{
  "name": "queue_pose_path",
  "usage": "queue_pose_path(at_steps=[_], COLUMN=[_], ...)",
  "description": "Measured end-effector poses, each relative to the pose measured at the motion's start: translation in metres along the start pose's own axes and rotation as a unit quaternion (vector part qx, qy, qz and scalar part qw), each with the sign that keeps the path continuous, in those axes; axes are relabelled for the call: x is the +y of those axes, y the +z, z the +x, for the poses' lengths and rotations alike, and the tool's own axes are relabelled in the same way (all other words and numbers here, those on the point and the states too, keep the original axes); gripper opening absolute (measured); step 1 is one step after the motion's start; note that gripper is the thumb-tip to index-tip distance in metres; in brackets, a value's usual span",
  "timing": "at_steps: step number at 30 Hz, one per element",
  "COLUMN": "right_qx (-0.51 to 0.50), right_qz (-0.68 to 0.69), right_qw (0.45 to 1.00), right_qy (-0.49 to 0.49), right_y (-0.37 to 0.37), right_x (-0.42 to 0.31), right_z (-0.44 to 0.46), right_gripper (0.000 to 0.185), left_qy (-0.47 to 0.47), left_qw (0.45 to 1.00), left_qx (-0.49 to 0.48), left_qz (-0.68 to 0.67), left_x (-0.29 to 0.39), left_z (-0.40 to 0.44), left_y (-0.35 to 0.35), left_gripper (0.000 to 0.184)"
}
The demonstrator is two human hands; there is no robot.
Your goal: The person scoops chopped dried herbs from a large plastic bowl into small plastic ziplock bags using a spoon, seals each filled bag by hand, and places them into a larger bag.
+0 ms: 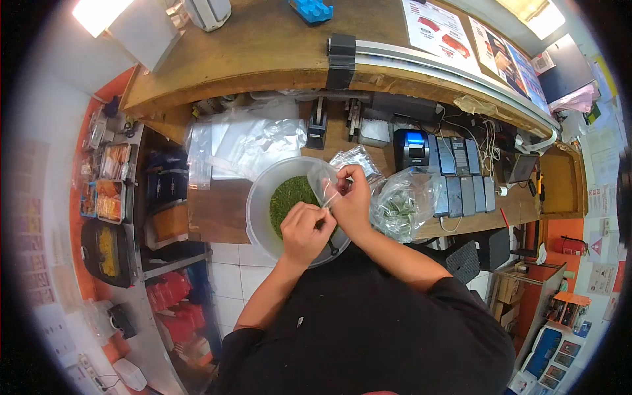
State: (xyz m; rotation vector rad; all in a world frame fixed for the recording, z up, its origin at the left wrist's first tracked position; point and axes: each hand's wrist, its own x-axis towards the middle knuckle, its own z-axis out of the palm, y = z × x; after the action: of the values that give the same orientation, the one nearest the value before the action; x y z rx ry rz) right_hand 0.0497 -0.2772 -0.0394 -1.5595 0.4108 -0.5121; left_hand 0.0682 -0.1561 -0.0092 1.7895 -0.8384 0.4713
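Observation:
My left hand (301, 232) and my right hand (352, 203) meet above a white plastic bucket (258, 227). Finely chopped green leaves (289, 194) lie inside it. Between my hands is a small clear plastic bag (320, 181), its edge pinched by the fingers of both. Whether the bag holds anything is hard to see. A dark handle with a ringed end (334, 249) shows at the bucket's near side, below my left hand; its other end is hidden. Just right of my right hand sits a larger clear bag (398, 209) with something green inside.
Flat clear bags (253, 141) are piled behind the bucket, beside a black tape dispenser (316, 125). To the right stand a small black printer (412, 150) and several phones (454, 196) in rows. A raised wooden counter (263, 56) overhangs the back of the desk.

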Motion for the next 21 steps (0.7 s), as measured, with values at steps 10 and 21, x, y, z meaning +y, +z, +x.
queue_pose_path(at_steps=[10, 21], right_qx=[-0.148, -0.469], right_qz=[0.142, -0.341], right_qw=[0.959, 0.813], right_qy=[0.194, 0.047], right_y=[0.002, 0.01], right_x=[-0.008, 0.022], right_z=[0.01, 0.016], right_gripper=[0.016, 0.034], left_qy=[-0.043, -0.167], left_qw=[0.993, 0.985], left_qx=[-0.105, 0.026], left_qz=[-0.035, -0.024], left_x=[-0.017, -0.045], left_z=[0.012, -0.018], left_y=[-0.039, -0.101], left_gripper=[0.054, 0.087])
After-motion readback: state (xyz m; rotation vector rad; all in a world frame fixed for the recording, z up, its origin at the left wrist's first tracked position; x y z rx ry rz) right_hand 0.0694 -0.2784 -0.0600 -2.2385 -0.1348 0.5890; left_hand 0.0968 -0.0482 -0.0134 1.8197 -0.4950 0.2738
